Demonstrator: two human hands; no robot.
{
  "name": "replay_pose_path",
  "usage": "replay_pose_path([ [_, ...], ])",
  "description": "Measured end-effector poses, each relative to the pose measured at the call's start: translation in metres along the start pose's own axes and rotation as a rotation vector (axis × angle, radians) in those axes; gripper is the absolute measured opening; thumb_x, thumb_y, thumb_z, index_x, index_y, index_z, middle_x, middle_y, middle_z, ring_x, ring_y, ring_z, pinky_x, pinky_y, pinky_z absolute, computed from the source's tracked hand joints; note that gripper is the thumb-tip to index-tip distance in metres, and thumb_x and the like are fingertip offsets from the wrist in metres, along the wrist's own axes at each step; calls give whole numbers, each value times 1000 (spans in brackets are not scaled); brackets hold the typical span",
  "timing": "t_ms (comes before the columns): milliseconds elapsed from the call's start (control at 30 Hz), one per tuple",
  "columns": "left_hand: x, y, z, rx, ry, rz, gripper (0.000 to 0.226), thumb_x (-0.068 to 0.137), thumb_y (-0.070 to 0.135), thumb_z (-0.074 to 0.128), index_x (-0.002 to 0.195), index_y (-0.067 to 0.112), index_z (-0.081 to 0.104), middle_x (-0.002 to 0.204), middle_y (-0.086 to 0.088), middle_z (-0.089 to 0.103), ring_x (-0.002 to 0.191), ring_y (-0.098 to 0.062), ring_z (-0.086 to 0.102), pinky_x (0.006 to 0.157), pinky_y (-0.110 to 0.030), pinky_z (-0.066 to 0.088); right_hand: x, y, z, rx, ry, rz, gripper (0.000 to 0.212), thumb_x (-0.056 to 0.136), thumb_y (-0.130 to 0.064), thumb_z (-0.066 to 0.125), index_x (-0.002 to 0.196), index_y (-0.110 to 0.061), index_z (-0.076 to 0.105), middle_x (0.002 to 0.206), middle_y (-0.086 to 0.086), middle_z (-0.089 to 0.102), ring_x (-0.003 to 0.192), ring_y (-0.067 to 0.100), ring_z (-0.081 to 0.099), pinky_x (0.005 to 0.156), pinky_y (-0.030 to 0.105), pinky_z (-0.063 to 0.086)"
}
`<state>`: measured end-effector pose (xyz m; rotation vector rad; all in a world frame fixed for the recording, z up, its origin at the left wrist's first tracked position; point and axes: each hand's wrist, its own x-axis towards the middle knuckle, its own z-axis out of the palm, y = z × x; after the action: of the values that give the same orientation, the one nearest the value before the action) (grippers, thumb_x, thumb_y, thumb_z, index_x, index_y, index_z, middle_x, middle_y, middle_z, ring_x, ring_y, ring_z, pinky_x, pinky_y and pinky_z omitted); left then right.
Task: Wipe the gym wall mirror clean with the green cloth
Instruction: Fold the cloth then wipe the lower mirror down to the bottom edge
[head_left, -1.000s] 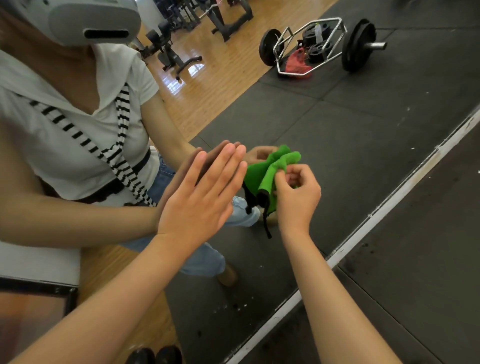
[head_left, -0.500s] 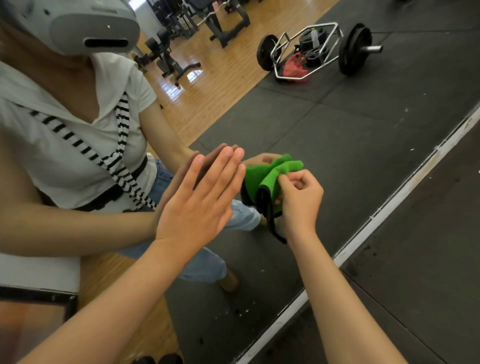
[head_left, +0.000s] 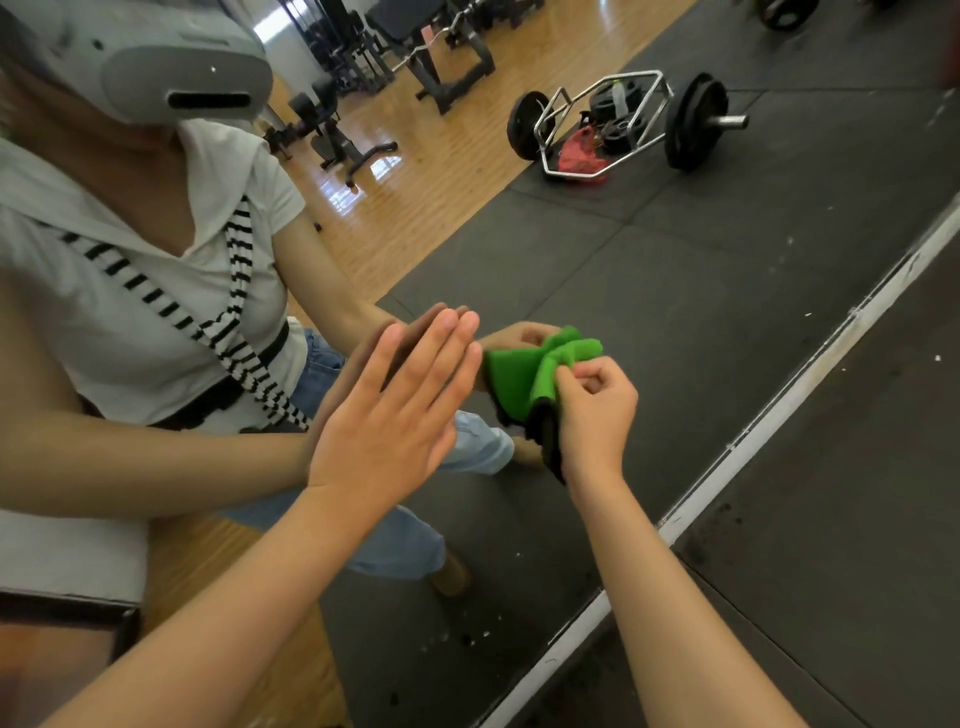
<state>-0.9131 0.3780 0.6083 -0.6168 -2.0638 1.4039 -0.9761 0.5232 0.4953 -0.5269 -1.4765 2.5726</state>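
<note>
Head view: wiping seems about to start.
Right hand (head_left: 597, 410) pinches green cloth (head_left: 519, 374) at wall mirror (head_left: 675, 291), left hand (head_left: 387, 415) flat-fingered; next, likely sweep.

My left hand (head_left: 384, 415) lies flat on the mirror (head_left: 675, 312); just right of it, my right hand (head_left: 597, 410) holds the cloth (head_left: 514, 374) at the glass, frame strip (head_left: 811, 364) further right.
</note>
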Motion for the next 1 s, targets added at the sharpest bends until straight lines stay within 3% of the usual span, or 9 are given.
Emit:
replay_pose_path([
  [100,2,-2,0,-31,-5,6,60,104,27,25,159,4,21,166,-15,12,153,-30,12,125,-52,-5,-1,-4,5,-16,-74,0,31,86,6,62,66,-14,48,54,0,50,48,11,45,44,23,40],
  [200,1,-1,-1,-19,-4,0,61,103,28,28,159,4,21,166,-15,13,153,-29,13,125,-52,-5,6,1,-7,-18,-3,34,30,87,3,62,66,-15,48,57,2,50,51,9,48,53,26,42],
  [267,0,-1,0,-8,-4,-1,60,104,28,26,159,4,20,167,-15,12,153,-30,12,125,-52,-5,3,-1,-3,-22,-46,-4,30,84,3,64,65,-15,50,58,2,51,57,13,49,57,27,42],
  [333,2,-1,1,-18,1,5,59,105,28,24,159,3,20,167,-15,11,153,-30,11,125,-51,-4,2,0,4,-40,-96,-16,30,81,0,65,63,-18,48,55,1,50,56,16,47,54,27,40],
  [467,0,0,-1,-28,-1,-5,59,105,27,25,159,3,20,167,-16,11,153,-30,11,125,-52,-4,19,10,-20,-99,21,106,32,84,-3,66,62,-19,49,54,-3,51,53,12,46,55,27,40],
  [600,2,-1,-1,-33,-15,2,61,103,28,26,158,3,20,167,-16,9,153,-32,9,124,-52,-5,17,15,-28,-89,-85,141,25,90,1,64,70,-13,55,65,9,54,54,12,48,46,24,43],
  [800,0,-1,0,-13,-14,6,62,104,29,27,159,3,19,167,-16,11,153,-30,11,125,-52,-3,10,31,-33,-81,-59,113,19,91,-3,67,75,-14,63,78,11,62,74,20,59,67,34,52],
  [1000,0,0,0,6,-24,16,65,103,32,29,159,3,15,167,-16,9,153,-30,11,124,-52,-2,-5,54,-38,-130,14,129,18,90,-6,68,77,-17,66,76,5,64,74,16,60,71,37,53],
])
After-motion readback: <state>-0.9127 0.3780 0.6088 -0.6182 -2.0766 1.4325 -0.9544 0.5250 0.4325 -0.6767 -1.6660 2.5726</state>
